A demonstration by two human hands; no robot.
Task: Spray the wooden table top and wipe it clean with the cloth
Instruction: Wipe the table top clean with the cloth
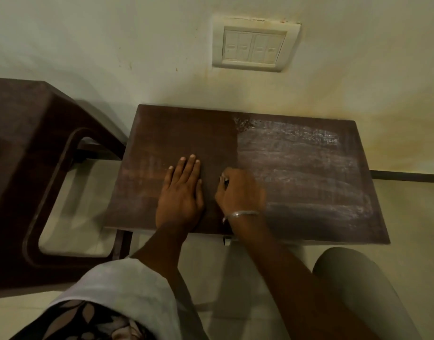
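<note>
The wooden table top (309, 168) stands against the wall. Its right half is covered in whitish streaks and its left half looks darker and smoother, with a sharp line between them near the middle. My left hand (180, 192) lies flat on the left half, palm down, holding nothing. My right hand (238, 192), with a metal bangle on the wrist, is curled into a fist right beside it at that line and is blurred. A small bit of dark cloth (223, 179) shows between its fingers; the rest is hidden under the hand. No spray bottle is in view.
A dark brown plastic chair (39, 155) stands close to the table's left side. A switch plate (255, 46) is on the wall behind. My knee (353, 290) is below the table's front right edge, and pale floor tiles lie underneath.
</note>
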